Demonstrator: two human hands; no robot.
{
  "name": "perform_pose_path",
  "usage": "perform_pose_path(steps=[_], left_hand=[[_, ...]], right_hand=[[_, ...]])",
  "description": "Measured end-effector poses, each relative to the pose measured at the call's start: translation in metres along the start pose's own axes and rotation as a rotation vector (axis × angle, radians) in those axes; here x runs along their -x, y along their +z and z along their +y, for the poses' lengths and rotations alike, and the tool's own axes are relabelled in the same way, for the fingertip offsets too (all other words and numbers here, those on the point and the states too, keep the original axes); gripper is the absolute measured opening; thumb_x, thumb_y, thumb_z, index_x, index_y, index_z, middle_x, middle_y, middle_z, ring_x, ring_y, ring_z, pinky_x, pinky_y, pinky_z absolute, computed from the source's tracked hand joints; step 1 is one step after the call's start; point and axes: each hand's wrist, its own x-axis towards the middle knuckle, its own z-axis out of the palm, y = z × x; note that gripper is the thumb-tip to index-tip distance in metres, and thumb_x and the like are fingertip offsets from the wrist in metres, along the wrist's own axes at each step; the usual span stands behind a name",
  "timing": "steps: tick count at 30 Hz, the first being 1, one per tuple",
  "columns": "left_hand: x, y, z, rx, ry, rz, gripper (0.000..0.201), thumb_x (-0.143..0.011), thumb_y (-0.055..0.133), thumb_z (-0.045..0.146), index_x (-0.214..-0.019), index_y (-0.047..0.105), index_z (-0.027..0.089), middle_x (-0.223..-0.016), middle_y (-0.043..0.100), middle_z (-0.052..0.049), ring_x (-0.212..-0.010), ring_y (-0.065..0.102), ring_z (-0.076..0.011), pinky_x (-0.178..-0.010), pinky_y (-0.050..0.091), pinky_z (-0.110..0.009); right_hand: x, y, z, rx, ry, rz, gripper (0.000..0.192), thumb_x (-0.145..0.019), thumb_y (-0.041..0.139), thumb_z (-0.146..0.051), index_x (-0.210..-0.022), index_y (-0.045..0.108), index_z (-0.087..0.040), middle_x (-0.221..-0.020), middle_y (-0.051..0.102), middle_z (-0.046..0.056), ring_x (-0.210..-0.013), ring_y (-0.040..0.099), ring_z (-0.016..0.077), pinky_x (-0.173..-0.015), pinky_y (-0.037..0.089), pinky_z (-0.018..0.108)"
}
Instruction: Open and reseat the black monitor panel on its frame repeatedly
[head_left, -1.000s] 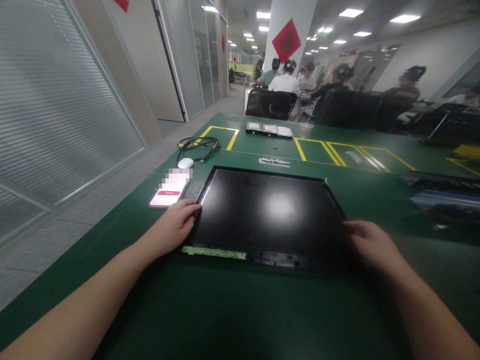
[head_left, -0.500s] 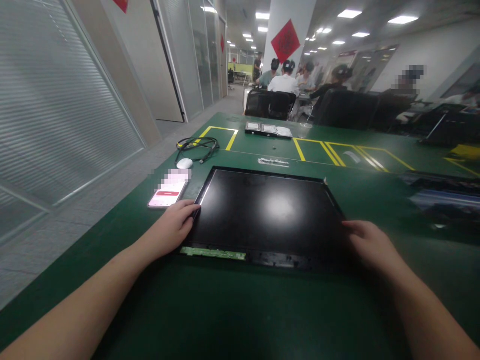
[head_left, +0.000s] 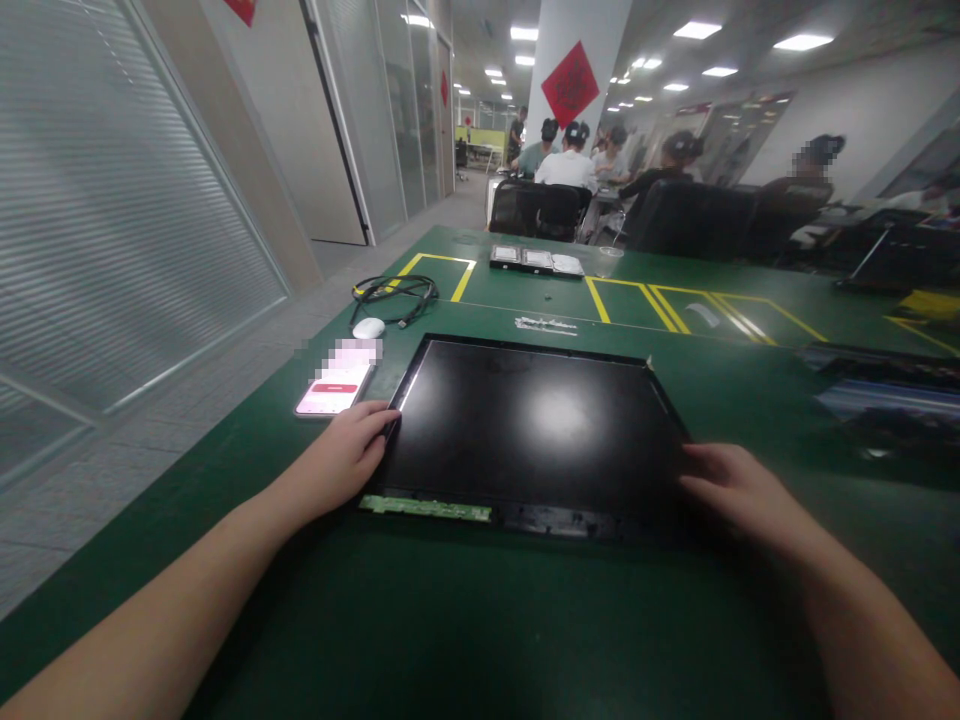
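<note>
Right now I have my left hand (head_left: 346, 452) curled over the left edge of a black display panel (head_left: 487, 420), holding it there. My right hand (head_left: 739, 490) touches the panel's right edge with its fingers slightly spread; its underside is hidden, so I cannot tell whether it grips. The panel lies face up between both hands on the green table (head_left: 465, 620), a bright reflection on its dark surface and a green strip (head_left: 426, 509) along the left part of its near edge. Just beside my left hand I see a lit phone (head_left: 330, 400), then a white rounded object (head_left: 368, 328) and a coiled black cable (head_left: 397, 290) beyond.
</note>
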Motion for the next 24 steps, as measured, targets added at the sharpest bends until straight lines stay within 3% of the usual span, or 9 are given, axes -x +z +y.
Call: perform_pose_path(steps=[4, 10, 16, 24], left_hand=[[0.000, 0.000, 0.000, 0.004, 0.000, 0.002, 0.049, -0.086, 0.040, 0.031, -0.123, 0.067, 0.014, -0.135, 0.064, -0.020, -0.122, 0.060, -0.0369, -0.104, 0.046, -0.055], [0.000, 0.000, 0.000, 0.001, -0.001, -0.006, 0.052, -0.087, 0.039, 0.031, -0.124, 0.067, 0.009, -0.133, 0.064, -0.023, -0.122, 0.060, -0.0366, -0.105, 0.046, -0.053], [0.000, -0.001, 0.001, 0.003, -0.003, 0.003, 0.049, -0.087, 0.040, 0.032, -0.123, 0.068, 0.014, -0.133, 0.065, -0.020, -0.121, 0.061, -0.0360, -0.104, 0.047, -0.053], [0.000, -0.003, 0.003, -0.010, -0.012, -0.015, 0.054, -0.087, 0.039, 0.033, -0.126, 0.067, 0.008, -0.135, 0.064, -0.022, -0.121, 0.061, -0.0375, -0.102, 0.049, -0.054]], right_hand=[[0.009, -0.008, -0.003, 0.018, -0.066, -0.090, 0.075, -0.060, 0.072, -0.052, -0.125, 0.063, -0.016, -0.132, 0.058, 0.020, -0.123, 0.058, 0.0362, -0.108, 0.044, 0.048], [0.015, -0.014, -0.004, -0.004, -0.090, -0.187, 0.100, -0.054, 0.076, -0.053, -0.142, 0.048, -0.015, -0.144, 0.048, 0.020, -0.135, 0.047, 0.0365, -0.116, 0.034, 0.048], [0.015, -0.014, -0.004, -0.026, -0.118, -0.184, 0.098, -0.056, 0.077, -0.049, -0.145, 0.046, -0.022, -0.144, 0.050, 0.016, -0.134, 0.047, 0.0358, -0.115, 0.036, 0.049], [0.014, -0.014, -0.011, -0.035, -0.072, -0.174, 0.100, -0.053, 0.078, -0.042, -0.145, 0.045, -0.021, -0.142, 0.050, 0.017, -0.132, 0.048, 0.0351, -0.114, 0.037, 0.047]])
